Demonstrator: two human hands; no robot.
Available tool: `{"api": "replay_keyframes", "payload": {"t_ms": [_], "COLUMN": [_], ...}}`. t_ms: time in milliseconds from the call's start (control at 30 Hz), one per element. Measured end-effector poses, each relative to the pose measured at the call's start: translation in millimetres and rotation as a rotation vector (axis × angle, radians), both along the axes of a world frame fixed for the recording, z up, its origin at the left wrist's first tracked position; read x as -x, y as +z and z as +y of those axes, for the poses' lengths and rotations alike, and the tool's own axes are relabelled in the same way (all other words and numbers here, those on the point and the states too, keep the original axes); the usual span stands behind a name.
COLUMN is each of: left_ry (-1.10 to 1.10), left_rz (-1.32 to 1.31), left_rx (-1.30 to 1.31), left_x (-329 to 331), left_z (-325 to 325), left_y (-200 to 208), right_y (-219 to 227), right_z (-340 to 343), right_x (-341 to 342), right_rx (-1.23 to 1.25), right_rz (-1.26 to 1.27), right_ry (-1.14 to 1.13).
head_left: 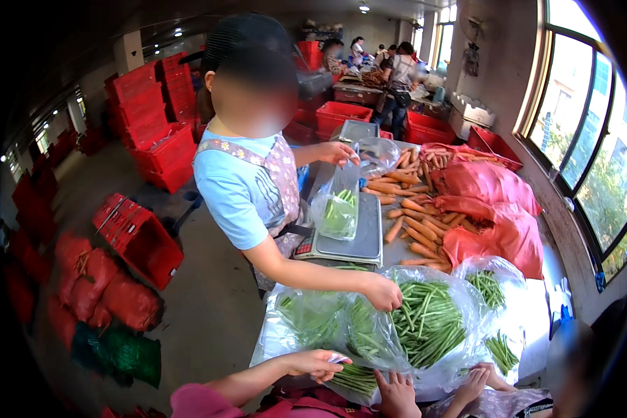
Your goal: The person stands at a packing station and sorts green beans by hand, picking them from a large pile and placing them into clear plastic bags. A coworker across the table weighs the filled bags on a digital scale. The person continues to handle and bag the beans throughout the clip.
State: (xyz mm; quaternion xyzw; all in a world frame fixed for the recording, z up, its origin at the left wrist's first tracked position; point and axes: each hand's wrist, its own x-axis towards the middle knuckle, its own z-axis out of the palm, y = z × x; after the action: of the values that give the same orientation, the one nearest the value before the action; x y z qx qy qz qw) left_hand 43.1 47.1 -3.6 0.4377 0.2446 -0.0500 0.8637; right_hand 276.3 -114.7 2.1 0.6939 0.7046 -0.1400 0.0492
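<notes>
Both hands sit at the table's near edge: my left hand (317,362) pinches a clear bag (369,334); my right hand (397,396) lies flat, open. I judge the film slippery, the green beans (428,320) light; grip the bag's mouth.

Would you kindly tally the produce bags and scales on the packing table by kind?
Clear bags of green beans: 5, counting the small one on the scale
Pink sacks by the carrots: 3
Weighing scales: 1
Total: 9
</notes>
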Motion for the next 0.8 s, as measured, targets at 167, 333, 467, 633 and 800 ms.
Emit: {"api": "replay_keyframes", "payload": {"t_ms": [167, 333, 467, 633, 800], "left_ry": [-0.014, 0.003, 0.085, 0.080, 0.138], "left_rz": [-0.009, -0.044, -0.057, -0.034, -0.087], "left_rx": [-0.071, -0.202, -0.154, -0.144, -0.120], "left_x": [-6.7, -10.0, -9.3, -8.8, -18.2], "left_z": [-0.4, -3.6, -5.5, -5.5, -11.8], "left_y": [-2.7, -14.5, -8.0, -6.9, -9.7], "right_y": [58.8, 57.7, 25.7, -34.5, -42.0], "right_z": [14.0, 33.7, 44.1, 28.7, 33.6], "right_x": [2.0, -16.4, -22.2, -9.7, 15.1], "right_rx": [-0.130, -0.433, -0.394, 0.165, 0.164], "right_rz": [0.344, 0.561, 0.287, 0.593, 0.506], "right_ry": [-0.032, -0.187, -0.280, 0.007, -0.001]}}
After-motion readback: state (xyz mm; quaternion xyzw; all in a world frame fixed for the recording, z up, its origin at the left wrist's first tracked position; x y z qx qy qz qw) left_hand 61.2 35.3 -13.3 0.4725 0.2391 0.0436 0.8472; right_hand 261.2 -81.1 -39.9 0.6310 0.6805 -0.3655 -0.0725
